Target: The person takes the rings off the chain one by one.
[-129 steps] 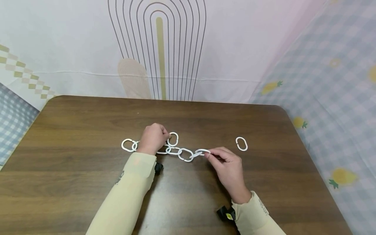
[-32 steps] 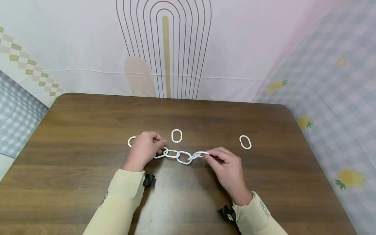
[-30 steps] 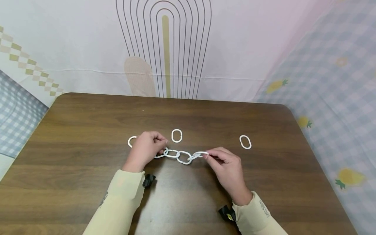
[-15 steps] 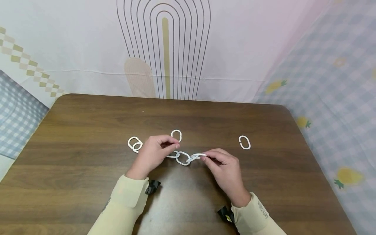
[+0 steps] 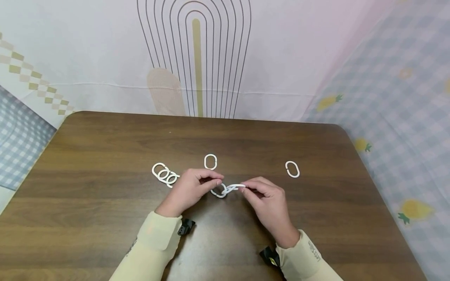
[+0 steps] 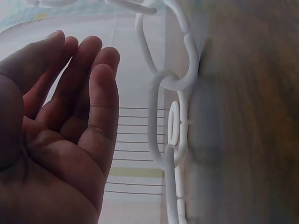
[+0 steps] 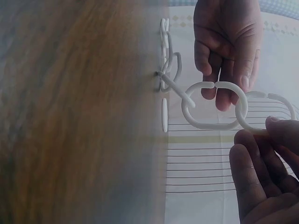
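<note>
A chain of white plastic C-shaped links runs between the hands. My right hand pinches the link at its right end between thumb and fingers, holding that end off the table. My left hand is over the middle of the chain. In the left wrist view its thumb stands apart from loosely bent fingers, and the chain hangs beside them. In the right wrist view the raised link passes close to the left fingertips; whether they touch is unclear. More links lie bunched left of the left hand.
One loose white link lies behind the left hand. Another loose link lies farther right. The brown wooden table ends at a patterned cloth behind and checked cloth on the sides.
The left hand has slid rightward along the chain, uncovering bunched links at its left. The loose link behind it, at its fingers 4.3 s ago, now lies free. The right hand keeps its pinch.
</note>
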Available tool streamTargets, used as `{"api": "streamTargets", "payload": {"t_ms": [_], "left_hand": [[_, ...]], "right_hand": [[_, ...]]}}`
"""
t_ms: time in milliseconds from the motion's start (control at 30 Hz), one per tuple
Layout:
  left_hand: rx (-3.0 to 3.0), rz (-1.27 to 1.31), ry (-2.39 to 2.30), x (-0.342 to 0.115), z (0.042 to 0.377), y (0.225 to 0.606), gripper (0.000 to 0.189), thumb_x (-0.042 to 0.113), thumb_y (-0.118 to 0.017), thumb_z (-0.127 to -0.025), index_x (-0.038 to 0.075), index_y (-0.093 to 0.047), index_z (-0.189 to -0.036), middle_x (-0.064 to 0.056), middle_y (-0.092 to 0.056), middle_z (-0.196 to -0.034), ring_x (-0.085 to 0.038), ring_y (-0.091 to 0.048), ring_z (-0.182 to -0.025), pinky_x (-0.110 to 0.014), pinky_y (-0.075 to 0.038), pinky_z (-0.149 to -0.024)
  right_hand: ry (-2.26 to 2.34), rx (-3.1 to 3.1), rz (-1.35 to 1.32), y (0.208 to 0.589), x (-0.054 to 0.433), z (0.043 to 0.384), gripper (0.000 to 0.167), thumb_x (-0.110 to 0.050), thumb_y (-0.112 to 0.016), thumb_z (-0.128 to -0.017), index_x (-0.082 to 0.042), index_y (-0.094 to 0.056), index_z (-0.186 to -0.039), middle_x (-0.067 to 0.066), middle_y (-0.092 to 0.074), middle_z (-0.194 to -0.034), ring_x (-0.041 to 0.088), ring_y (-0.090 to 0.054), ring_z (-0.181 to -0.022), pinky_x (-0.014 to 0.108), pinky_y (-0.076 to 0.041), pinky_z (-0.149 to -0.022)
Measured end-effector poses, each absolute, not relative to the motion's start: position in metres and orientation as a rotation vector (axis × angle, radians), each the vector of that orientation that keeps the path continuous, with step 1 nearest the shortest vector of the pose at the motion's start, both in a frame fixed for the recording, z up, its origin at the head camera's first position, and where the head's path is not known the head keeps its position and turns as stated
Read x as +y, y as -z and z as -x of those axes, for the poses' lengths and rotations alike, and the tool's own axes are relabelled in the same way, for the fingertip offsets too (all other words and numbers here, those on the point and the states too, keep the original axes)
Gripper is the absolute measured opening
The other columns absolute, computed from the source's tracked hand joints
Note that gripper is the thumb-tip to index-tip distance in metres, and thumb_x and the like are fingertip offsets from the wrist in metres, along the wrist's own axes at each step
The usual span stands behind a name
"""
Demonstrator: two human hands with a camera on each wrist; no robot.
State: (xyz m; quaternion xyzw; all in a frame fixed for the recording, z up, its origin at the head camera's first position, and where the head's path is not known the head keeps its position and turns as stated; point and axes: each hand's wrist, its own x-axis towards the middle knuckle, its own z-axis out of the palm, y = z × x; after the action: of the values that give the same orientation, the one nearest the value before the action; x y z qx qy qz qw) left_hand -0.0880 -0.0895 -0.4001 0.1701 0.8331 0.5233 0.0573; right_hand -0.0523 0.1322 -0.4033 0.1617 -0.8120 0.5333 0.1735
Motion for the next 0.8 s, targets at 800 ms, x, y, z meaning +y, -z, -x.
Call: {"api": "streamTargets", "payload": {"t_ms": [800], "left_hand": [[2.474, -0.733, -1.534, -0.079, 0.086, 0.41, 0.024, 0.007, -0.072, -0.092, 0.01, -0.076, -0.115, -0.001, -0.074, -0.112, -0.01, -0.068, -0.097, -0.027, -0.057, -0.081]], "right_hand": [[-1.579, -2.273, -0.564, 0.392, 0.128, 0.044, 0.015, 0.006, -0.08, -0.08, -0.006, -0.079, -0.09, 0.005, -0.073, -0.087, 0.01, -0.066, -0.079, 0.016, -0.055, -0.067]]}}
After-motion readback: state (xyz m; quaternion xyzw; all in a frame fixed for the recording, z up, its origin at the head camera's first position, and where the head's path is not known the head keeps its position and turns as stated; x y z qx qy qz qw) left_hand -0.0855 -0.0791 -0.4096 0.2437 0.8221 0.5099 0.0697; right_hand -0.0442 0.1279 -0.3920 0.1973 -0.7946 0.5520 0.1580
